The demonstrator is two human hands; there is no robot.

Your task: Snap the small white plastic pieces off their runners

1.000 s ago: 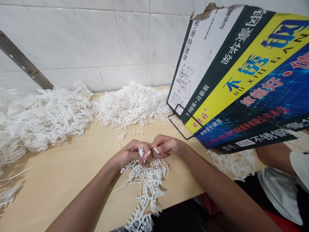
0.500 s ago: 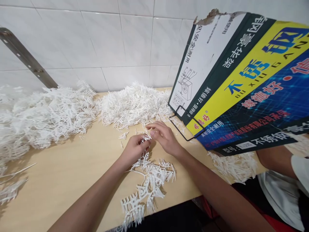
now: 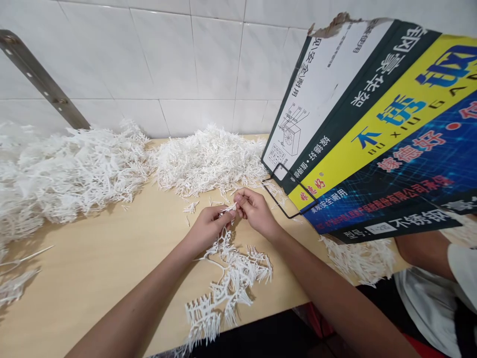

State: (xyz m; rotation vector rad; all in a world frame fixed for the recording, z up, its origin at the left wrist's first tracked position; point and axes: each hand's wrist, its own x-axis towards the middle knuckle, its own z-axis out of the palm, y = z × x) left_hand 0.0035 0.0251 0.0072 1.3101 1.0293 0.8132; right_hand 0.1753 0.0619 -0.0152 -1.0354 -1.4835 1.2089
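My left hand (image 3: 210, 224) is closed around the top end of a white, branched plastic strand (image 3: 238, 276) with many thin prongs, like a moulded sprue. The strand trails down the table toward the front edge. Thumb and fingers of my right hand (image 3: 257, 211) are pinched together at the small white prongs (image 3: 230, 209) sticking out of my left hand. The two hands nearly touch. Just beyond them lies a heap of loose white prongs (image 3: 210, 161), with a few stray bits (image 3: 191, 207) on the tabletop.
A larger white heap (image 3: 82, 171) spreads at the left by the tiled wall and a metal bracket (image 3: 48, 82). To the right stands a printed cardboard sheet (image 3: 357, 134) in a black wire stand (image 3: 288, 214). Behind it are more white pieces (image 3: 361, 258) and another person's arm (image 3: 425, 253).
My right hand's fingers have gone from loosely spread to pinched at the prongs by my left hand. The left hand keeps its hold, and the camera view has shifted slightly.
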